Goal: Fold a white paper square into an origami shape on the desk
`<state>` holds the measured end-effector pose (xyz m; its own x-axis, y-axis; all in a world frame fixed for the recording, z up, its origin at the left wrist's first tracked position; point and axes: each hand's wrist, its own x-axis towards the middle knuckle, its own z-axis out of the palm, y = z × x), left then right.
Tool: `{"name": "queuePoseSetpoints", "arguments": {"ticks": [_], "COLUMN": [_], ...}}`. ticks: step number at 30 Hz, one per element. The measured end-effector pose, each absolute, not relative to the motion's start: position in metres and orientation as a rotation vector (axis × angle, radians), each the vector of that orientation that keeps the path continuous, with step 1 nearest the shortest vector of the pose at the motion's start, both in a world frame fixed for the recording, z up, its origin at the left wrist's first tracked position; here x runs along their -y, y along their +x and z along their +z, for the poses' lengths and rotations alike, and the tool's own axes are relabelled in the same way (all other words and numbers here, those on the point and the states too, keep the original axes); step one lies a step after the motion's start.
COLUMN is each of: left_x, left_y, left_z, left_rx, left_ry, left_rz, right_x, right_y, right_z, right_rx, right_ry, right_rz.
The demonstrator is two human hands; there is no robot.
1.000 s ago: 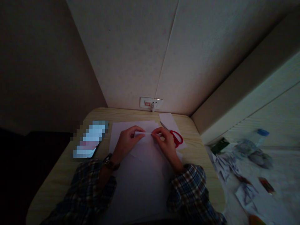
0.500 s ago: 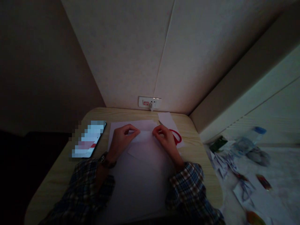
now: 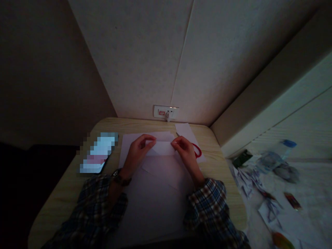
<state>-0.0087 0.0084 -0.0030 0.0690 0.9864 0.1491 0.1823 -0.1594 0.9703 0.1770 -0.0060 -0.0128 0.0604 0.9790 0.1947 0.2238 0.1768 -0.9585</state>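
Note:
Between my hands a small piece of white paper [image 3: 163,148] is held up by its upper corners. My left hand [image 3: 138,150] pinches its left end between thumb and fingers, and my right hand [image 3: 184,150] pinches the right end. Larger white sheets [image 3: 153,204] lie on the table beneath, with edges of cut pieces showing faintly on them. Just right of my right hand are scissors with a red handle [image 3: 198,150], partly hidden behind the hand. They lie on another strip of white paper [image 3: 183,129].
A phone with a lit, blurred screen [image 3: 100,152] lies on the left of the wooden table [image 3: 58,200]. A wall socket [image 3: 166,112] with a plug sits behind the table. On the right, lower down, are paper scraps [image 3: 247,181], a plastic bottle [image 3: 278,155] and a green packet [image 3: 242,158].
The paper between my hands has tilted and now shows more of its face. My right hand has shifted slightly right and up, and my left hand has moved slightly right.

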Motion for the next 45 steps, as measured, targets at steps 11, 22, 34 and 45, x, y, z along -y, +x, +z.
{"name": "queuePoseSetpoints", "arguments": {"ticks": [11,22,34,45], "left_x": [-0.006,-0.008,-0.007,-0.007], "left_y": [-0.007,-0.011,-0.012,-0.013], "left_z": [-0.007,-0.012,-0.01,-0.006], "left_rx": [-1.121,-1.182,-1.228,-1.337], "left_ry": [1.43,1.669,1.744,1.808], "left_rz": [1.003,1.005,0.965,0.9], "right_x": [0.014,0.016,0.014,0.014], "right_y": [0.175,0.175,0.175,0.176], "right_z": [-0.002,-0.001,-0.005,-0.006], "right_rx": [1.361,1.609,1.738,1.797], "right_ry": [-1.168,-1.138,-1.167,-1.16], "right_rz": [0.699,0.474,0.457,0.465]}}
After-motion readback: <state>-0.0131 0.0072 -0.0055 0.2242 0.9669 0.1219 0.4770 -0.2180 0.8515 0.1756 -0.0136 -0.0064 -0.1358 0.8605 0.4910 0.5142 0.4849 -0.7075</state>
